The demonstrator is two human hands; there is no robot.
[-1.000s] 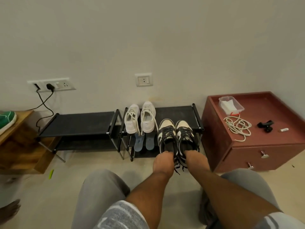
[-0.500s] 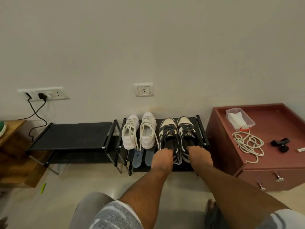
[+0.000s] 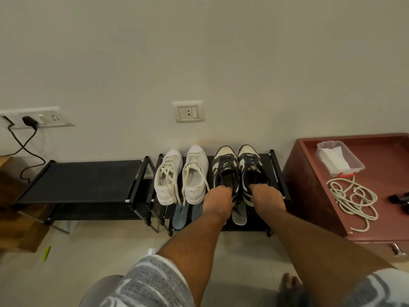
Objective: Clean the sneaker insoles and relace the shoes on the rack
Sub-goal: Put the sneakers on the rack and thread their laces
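left hand [image 3: 218, 201] and right hand [image 3: 266, 199] grip black-and-white sneakers [image 3: 224, 165] on the rack [image 3: 277, 168].

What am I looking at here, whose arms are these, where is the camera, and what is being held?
No machine here: a person works with bare hands, and the one camera sits on their head, looking forward and down, so both arms reach in from the bottom edge. The left hand grips the heel of the left black-and-white sneaker; the right hand grips the right black-and-white sneaker. Both stand on the black shoe rack, beside white sneakers. Below, a blue insole and a grey insole poke out from the lower shelf. On the red cabinet to the right lie a coiled rope and a clear box.
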